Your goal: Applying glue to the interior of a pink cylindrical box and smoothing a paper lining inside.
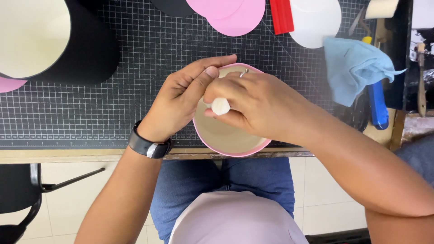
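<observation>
Pink-rimmed round box point(235, 144) sits directly under both my hands, my right hand point(257, 106) pinching a small white applicator point(220, 106) inside it, left hand point(181, 97) closed on its far rim.

A matt pink paper ring point(235, 151) lies on a matt black gridded mat point(135, 90), beside soft blue cloth point(355, 68).

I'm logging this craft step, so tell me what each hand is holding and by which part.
The right hand pinches a small white tool by its rounded end. The left hand steadies the pink round box at its rim.
</observation>
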